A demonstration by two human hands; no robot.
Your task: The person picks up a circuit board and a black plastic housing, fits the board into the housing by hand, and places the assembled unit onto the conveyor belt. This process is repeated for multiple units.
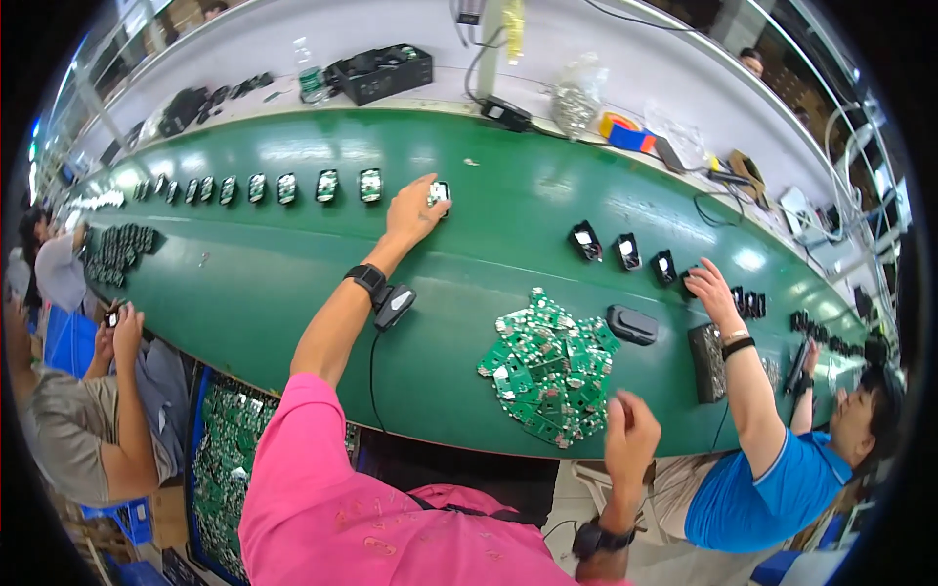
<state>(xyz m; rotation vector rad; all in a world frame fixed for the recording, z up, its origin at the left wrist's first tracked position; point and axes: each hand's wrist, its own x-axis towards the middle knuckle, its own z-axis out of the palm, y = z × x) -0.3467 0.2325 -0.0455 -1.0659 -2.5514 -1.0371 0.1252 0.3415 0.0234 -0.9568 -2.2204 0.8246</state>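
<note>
My left hand (412, 209) reaches far across the green table and grips a small black plastic housing (446, 199) with a green circuit board in it, its thumb and fingers round the sides. To its left runs a row of similar housings with boards, the closest being one housing (370, 186). My right hand (631, 432) is held at the near edge of the table, its fingers curled in and nothing showing in them. Just left of it lies a heap of loose green circuit boards (552, 376).
A co-worker in blue (772, 479) touches a row of black housings (627, 252) on the right. A black case (632, 324) and a dark block (707, 363) lie near the heap. Another person (88, 420) sits at left. A crate of boards (200, 459) stands below the table edge.
</note>
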